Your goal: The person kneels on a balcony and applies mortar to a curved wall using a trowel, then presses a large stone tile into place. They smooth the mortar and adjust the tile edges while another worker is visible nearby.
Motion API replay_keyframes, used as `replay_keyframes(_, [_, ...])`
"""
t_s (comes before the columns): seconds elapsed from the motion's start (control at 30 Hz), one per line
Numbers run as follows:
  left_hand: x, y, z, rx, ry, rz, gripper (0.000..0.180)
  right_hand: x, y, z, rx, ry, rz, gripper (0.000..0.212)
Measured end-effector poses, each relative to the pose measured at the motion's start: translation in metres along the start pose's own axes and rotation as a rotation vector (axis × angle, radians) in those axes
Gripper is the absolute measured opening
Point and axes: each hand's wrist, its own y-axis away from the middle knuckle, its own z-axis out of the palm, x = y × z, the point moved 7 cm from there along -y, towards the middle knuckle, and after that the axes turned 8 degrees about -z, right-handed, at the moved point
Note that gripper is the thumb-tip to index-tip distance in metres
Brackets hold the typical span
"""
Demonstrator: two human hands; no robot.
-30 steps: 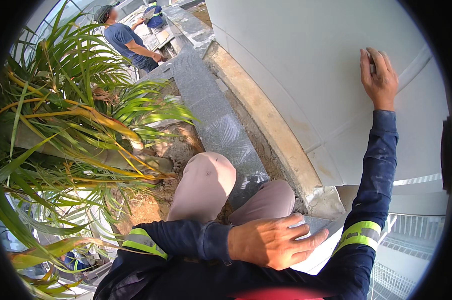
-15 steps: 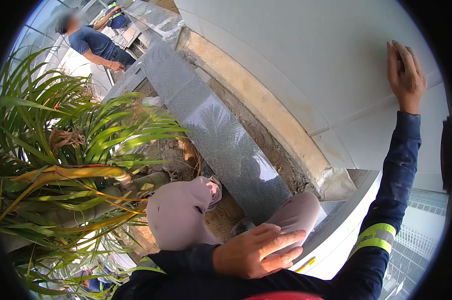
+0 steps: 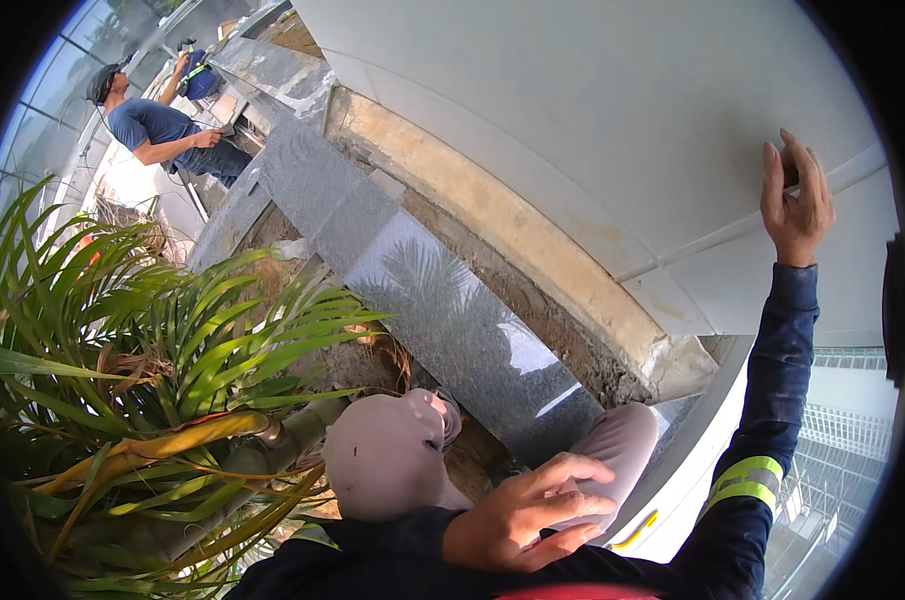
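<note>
My left hand [image 3: 528, 510] rests low in front of me by my right knee, with its fingers apart and nothing visible in them. My right hand [image 3: 798, 205] is raised at the far right against or close to a large white panel [image 3: 593, 130]. Its thumb and fingers stand apart, slightly bent; a shaded patch lies between them, and I cannot tell whether the skin touches the panel. Beyond my knees runs a long strip of polished grey stone slabs [image 3: 443, 300], which mirrors palm leaves and bright sky.
Rough mortar [image 3: 563, 330] and a curved, tan concrete ledge [image 3: 473, 190] lie between slabs and panel. A leafy palm [image 3: 193, 360] crowds the left. At upper left a person in a blue shirt [image 3: 158, 130] stands near another in a reflective vest [image 3: 198, 78]. A yellow object [image 3: 635, 530] lies at lower right.
My right hand has come down a little along the panel and its fingers are more bent. My left hand has shifted slightly right. The view has turned a little, and the blue-shirted person's head has turned.
</note>
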Motion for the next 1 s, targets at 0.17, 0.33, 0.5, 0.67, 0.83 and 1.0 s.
replay_keyframes(0.17, [0.002,-0.005,-0.007,-0.017,0.010,-0.039,0.030,-0.049,0.220,-0.010,-0.636,-0.070,0.441,0.027])
replay_keyframes(0.33, [-0.003,-0.017,-0.003,-0.050,-0.121,-0.066,0.024,-0.108,0.494,-0.161,-0.973,0.307,1.096,0.041])
replay_keyframes(0.5, [-0.005,-0.014,0.013,0.014,-0.124,-0.076,0.036,-0.142,0.525,-0.251,-1.053,0.541,1.136,0.058])
replay_keyframes(0.67, [-0.012,-0.022,0.046,-0.164,-0.268,0.064,0.034,-0.157,0.553,-0.281,-1.127,0.552,1.175,0.067])
replay_keyframes(0.83, [-0.006,-0.028,0.051,-0.116,-0.628,-0.013,0.029,-0.160,0.588,-0.290,-1.120,0.703,1.332,0.078])
replay_keyframes(1.0, [-0.009,-0.048,0.079,-0.315,-0.449,-0.092,0.034,-0.155,0.593,-0.291,-1.123,0.695,1.425,0.080])
